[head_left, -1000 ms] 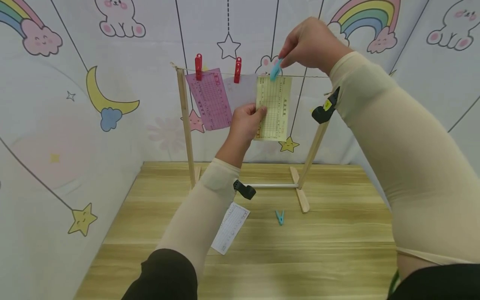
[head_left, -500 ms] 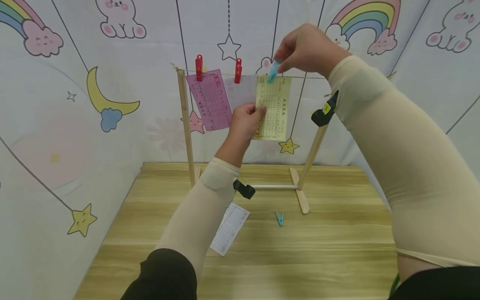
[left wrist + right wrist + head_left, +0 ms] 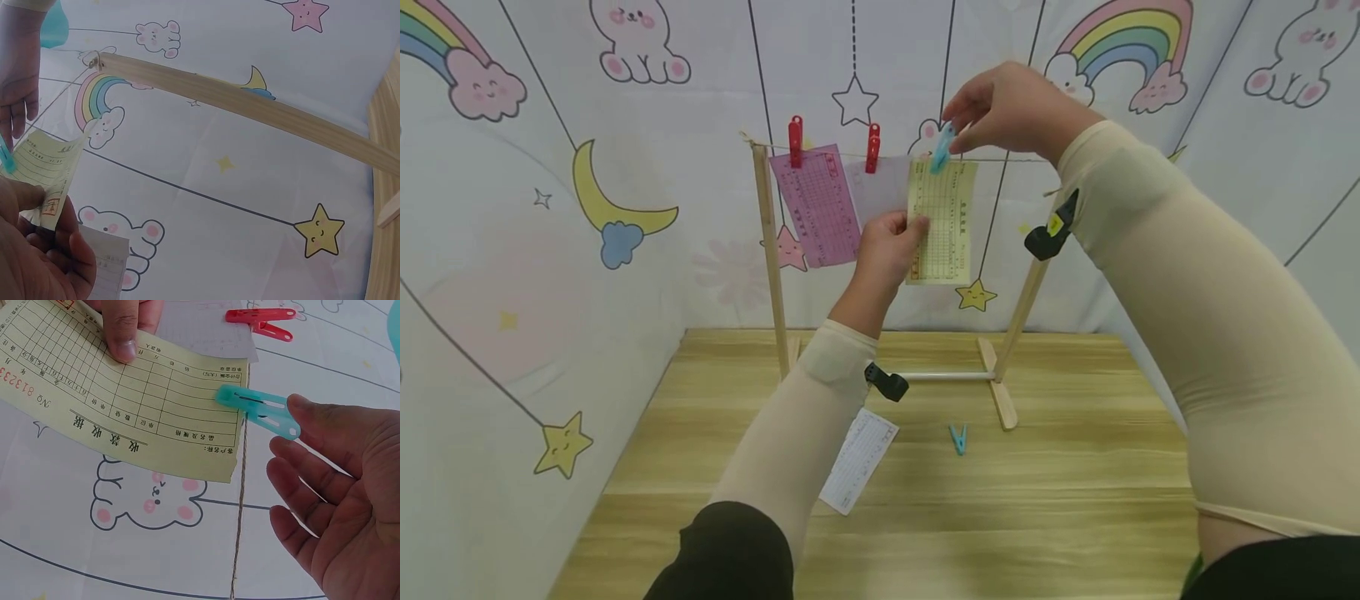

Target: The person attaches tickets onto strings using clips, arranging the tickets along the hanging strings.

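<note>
lowered slightly since a second ago, the right hand (image 3: 1022,112) has loosened its fingers, thumb at the end of the blue clip (image 3: 253,409), which holds the yellow slip (image 3: 947,221) on the string (image 3: 238,531); the left hand (image 3: 886,250) pinches that slip's left edge.

The left arm (image 3: 801,421) and right arm (image 3: 1195,308) reach forward. The left hand (image 3: 886,250) pinches between thumb and fingers; the right hand (image 3: 1018,112) is higher, its thumb and loosely curved fingers parted.
</note>
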Action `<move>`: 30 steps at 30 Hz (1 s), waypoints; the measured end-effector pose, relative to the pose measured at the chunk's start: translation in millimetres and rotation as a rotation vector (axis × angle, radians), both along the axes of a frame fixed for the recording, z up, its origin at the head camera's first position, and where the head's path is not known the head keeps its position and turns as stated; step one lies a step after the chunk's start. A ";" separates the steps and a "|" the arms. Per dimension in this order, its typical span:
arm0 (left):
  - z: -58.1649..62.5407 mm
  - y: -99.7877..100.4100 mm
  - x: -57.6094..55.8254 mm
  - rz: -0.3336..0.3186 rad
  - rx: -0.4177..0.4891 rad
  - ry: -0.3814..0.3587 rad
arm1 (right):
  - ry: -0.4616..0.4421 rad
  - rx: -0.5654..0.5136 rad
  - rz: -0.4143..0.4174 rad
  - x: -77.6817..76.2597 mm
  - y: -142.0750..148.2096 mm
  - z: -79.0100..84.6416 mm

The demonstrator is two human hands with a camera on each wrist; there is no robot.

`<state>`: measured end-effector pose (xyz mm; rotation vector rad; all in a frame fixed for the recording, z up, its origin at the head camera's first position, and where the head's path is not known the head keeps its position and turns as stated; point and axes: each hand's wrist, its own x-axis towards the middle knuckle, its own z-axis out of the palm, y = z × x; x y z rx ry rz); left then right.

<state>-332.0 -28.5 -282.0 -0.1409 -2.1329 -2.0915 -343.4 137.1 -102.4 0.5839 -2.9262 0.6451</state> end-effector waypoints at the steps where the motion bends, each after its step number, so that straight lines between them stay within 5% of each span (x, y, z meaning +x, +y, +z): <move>1: -0.6 -0.2 0.4 0.001 -0.002 0.000 | -0.003 -0.003 -0.002 0.2 0.0 -0.2; 19: -10.5 -4.3 5.0 0.042 -0.085 0.023 | 0.019 0.017 -0.007 10.3 13.9 -4.9; 30: -19.8 -12.1 7.6 0.058 -0.113 0.061 | 0.168 -0.016 -0.012 49.6 43.5 -15.6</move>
